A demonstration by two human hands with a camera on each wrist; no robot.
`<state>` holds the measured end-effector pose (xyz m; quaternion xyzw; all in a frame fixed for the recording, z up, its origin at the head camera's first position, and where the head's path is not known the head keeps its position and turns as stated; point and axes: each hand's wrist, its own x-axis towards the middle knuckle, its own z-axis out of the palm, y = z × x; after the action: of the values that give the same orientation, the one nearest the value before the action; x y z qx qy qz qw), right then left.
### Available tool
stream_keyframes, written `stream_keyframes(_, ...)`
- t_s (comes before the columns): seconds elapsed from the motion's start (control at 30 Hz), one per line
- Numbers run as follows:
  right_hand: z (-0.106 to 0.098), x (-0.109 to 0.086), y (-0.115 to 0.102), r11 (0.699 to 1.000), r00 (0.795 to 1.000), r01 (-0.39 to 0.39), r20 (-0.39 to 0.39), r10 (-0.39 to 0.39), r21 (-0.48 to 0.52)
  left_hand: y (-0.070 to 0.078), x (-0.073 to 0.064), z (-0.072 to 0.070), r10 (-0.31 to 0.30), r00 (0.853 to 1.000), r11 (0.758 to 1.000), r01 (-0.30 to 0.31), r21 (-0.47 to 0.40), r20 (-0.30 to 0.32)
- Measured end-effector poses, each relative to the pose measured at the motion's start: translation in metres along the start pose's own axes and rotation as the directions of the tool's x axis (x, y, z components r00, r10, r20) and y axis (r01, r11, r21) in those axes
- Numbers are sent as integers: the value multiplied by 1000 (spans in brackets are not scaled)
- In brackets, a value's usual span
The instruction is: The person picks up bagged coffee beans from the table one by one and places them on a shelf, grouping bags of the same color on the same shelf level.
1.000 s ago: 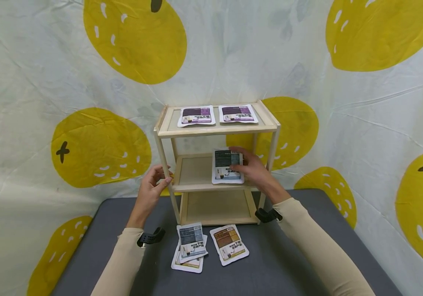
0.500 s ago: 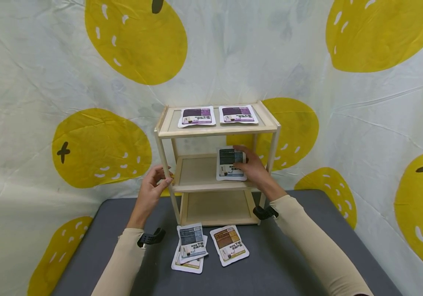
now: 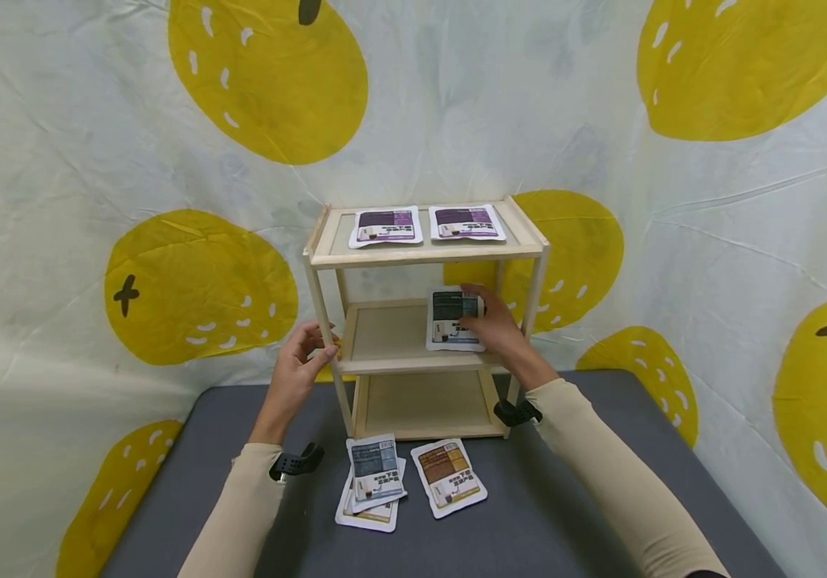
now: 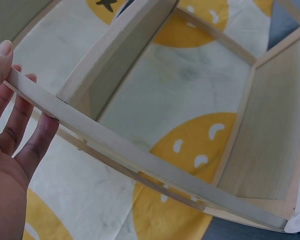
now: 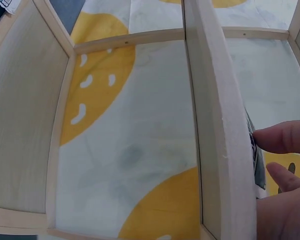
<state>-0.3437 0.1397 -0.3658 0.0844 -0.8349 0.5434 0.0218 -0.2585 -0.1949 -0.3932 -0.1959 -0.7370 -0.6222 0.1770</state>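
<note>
A three-tier wooden rack (image 3: 428,261) stands on the dark table. My left hand (image 3: 298,365) grips its front left post (image 4: 135,157), with the thumb in front and the fingers behind. In the head view, my right hand (image 3: 494,325) holds a flat white-edged packet (image 3: 446,321) with a dark green label at the right part of the middle shelf (image 3: 384,333). The right wrist view shows the thumb and fingers (image 5: 282,137) at the packet, which is mostly hidden behind the shelf's front edge (image 5: 235,150).
Two purple packets (image 3: 388,225) lie side by side on the top shelf. On the table before the rack, a blue-grey packet (image 3: 376,466) overlaps a yellowish packet (image 3: 363,520); a brown-orange packet (image 3: 450,478) lies to their right. A fruit-patterned cloth (image 3: 413,96) hangs behind.
My right hand has shifted the dark green packet slightly right and farther back on the middle shelf. The left hand has stayed at the post.
</note>
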Motion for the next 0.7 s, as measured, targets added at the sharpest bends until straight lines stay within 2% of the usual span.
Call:
stream_keyframes(0.13,0,0,3,999,1000,22,-10,-22,-25,0,0,0,3,1000,1000,-3,-3,1)
stream_keyframes(0.43,0,-2,6,988,990,136,-24,-138,-74,0,0,0,10,1000,1000,-10,-8,7)
stream_keyframes(0.57,0,-5,5,981,981,193,-8,-193,-21,0,0,0,3,1000,1000,-2,-15,10)
stream_keyframes(0.7,-2,-14,-1,974,976,210,46,-215,87,0,0,0,-4,1000,1000,4,-14,9)
